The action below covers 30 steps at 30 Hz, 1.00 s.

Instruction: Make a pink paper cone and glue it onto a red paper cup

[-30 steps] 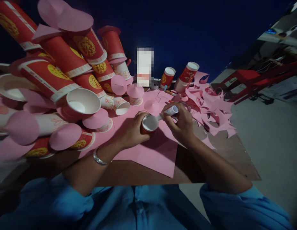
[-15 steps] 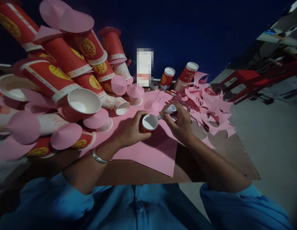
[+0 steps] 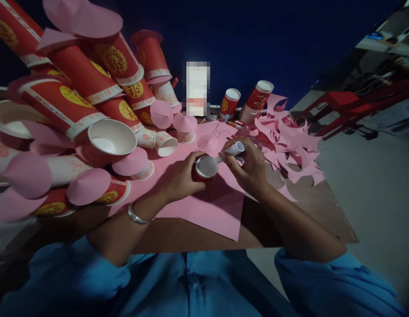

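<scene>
My left hand [image 3: 183, 178] is wrapped round a red paper cup [image 3: 207, 167], whose white round end faces up. In my right hand [image 3: 249, 169] is a white glue tube [image 3: 235, 149], tilted so that its narrow tip touches or nearly touches the cup's rim; which of the two I cannot tell. Both hands are just above pink paper sheets [image 3: 211, 211] spread on the brown table [image 3: 310, 220]. Just beyond the cup lies a pink paper cone [image 3: 207, 143].
At the left rises a crowded pile of red and white paper cups [image 3: 72, 105] with pink cone tops. Pink paper scraps [image 3: 286, 136] heap at the right. Two red cup pieces [image 3: 230, 103] stand at the back beside a blurred upright panel [image 3: 198, 88]. A red stool [image 3: 336, 103] is beyond.
The glue tube's tip has shifted slightly to the left over the cup's rim. Both hands keep their hold. The whole view has moved a little.
</scene>
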Each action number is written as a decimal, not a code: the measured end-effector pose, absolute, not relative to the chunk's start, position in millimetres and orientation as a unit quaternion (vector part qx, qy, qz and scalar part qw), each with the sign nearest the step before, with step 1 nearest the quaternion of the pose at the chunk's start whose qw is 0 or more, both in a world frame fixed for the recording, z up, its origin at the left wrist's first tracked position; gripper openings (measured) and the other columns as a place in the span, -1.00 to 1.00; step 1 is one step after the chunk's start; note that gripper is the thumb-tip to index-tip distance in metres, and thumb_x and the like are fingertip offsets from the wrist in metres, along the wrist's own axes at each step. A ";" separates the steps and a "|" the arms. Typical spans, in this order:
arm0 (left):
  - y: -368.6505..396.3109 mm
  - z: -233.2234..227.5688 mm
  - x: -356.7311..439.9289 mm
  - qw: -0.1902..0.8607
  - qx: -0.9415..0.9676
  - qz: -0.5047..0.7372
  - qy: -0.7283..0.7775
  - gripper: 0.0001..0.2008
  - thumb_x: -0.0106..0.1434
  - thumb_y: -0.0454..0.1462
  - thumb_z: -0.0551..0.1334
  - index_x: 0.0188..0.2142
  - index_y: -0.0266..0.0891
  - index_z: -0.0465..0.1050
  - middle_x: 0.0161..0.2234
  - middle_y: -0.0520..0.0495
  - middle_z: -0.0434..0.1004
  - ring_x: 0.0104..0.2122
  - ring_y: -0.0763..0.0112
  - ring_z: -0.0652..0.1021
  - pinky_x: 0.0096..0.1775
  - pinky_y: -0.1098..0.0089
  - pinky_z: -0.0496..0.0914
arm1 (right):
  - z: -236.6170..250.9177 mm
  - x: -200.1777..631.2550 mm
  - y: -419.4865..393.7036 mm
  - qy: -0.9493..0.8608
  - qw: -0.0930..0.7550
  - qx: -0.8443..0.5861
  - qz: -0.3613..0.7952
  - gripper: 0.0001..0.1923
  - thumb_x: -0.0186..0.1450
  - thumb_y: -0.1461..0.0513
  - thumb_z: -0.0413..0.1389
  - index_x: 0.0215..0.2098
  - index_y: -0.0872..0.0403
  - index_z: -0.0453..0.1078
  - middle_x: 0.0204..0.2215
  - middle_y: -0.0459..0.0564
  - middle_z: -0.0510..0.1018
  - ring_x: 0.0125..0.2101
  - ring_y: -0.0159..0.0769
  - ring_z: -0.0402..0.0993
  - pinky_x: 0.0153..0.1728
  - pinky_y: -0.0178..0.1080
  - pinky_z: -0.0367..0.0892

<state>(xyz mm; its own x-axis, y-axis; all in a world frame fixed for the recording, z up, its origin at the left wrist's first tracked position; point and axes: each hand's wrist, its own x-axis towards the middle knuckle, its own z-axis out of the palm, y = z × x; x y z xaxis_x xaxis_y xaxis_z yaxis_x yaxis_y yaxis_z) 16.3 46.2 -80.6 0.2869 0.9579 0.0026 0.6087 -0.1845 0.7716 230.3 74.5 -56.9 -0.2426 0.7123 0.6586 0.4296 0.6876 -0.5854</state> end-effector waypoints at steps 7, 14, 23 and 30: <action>42.4 -76.4 17.4 0.350 0.709 0.272 0.549 -0.31 0.07 -0.22 0.44 0.18 -0.06 0.29 0.12 -0.10 0.65 0.00 0.06 0.68 -0.04 0.14 0.54 | -62.3 228.6 78.3 -0.764 0.487 -0.392 0.159 -0.78 0.44 0.04 0.23 -0.24 -0.02 0.38 -0.37 -0.08 0.53 -0.41 -0.28 0.47 -0.39 -0.21 0.45; 49.1 -79.4 9.8 0.365 0.748 0.286 0.474 -0.34 0.10 -0.26 0.38 0.21 -0.10 0.33 0.21 -0.14 0.57 0.11 0.04 0.63 0.15 0.05 0.48 | -60.7 228.7 74.5 -0.742 0.544 -0.359 0.157 -0.84 0.47 0.10 0.19 -0.22 -0.02 0.40 -0.35 -0.08 0.55 -0.39 -0.30 0.48 -0.38 -0.21 0.45; 49.4 -81.3 13.3 0.373 0.748 0.301 0.459 -0.26 0.05 -0.15 0.51 0.19 -0.11 0.32 0.20 -0.17 0.52 0.15 0.00 0.59 0.19 0.03 0.48 | -61.4 228.8 73.8 -0.771 0.499 -0.360 0.165 -0.82 0.44 0.06 0.25 -0.21 -0.03 0.42 -0.31 -0.03 0.58 -0.35 -0.21 0.51 -0.35 -0.14 0.49; 46.9 -80.8 16.7 0.348 0.725 0.292 0.517 -0.27 0.07 -0.18 0.50 0.21 -0.08 0.30 0.17 -0.15 0.59 0.06 0.04 0.65 0.04 0.09 0.54 | -64.6 226.7 76.4 -0.771 0.490 -0.373 0.159 -0.88 0.45 0.13 0.21 -0.20 -0.02 0.40 -0.31 -0.04 0.56 -0.33 -0.24 0.51 -0.35 -0.16 0.49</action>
<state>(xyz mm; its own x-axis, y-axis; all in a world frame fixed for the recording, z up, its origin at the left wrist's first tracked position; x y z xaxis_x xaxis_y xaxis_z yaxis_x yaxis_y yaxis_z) 16.7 46.9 -80.8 0.2947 0.9534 0.0646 0.5464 -0.2236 0.8071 226.7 76.4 -64.6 -0.2407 0.7310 0.6385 0.4200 0.6715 -0.6105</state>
